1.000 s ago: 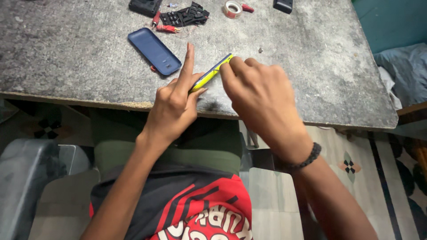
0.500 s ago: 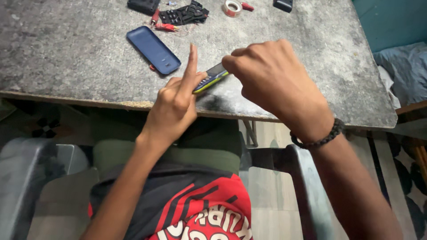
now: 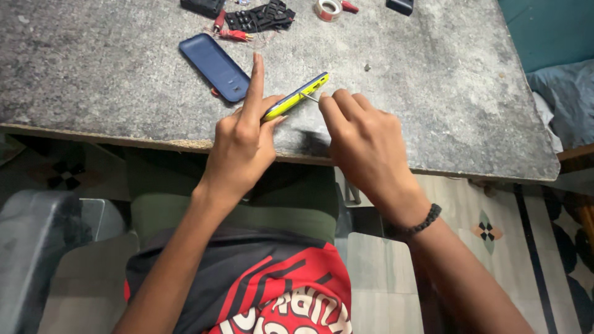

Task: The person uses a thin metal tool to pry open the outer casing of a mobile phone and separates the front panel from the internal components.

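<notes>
Grey, speckled stone makes up the counter [image 3: 93, 74], rough and mottled, its near edge chipped pale. Toward its far left lies a dark blue phone back cover [image 3: 214, 67], smooth and round-cornered, with a black keypad piece [image 3: 260, 15] and a roll of tape [image 3: 327, 8] along the far edge.

At the near edge, the left hand [image 3: 244, 139] is clamped on a slim phone body with a yellow-green rim [image 3: 296, 96], tilted on its side, index finger stretched straight up along it. A second ago the right hand [image 3: 365, 139] covered the phone's upper end; now it has drawn down and right, pinching a thin metal tool [image 3: 312, 98] whose tip touches the rim. That suggests the prying point has moved along the seam. A dark beaded bracelet [image 3: 424, 221] circles the right wrist.
</notes>
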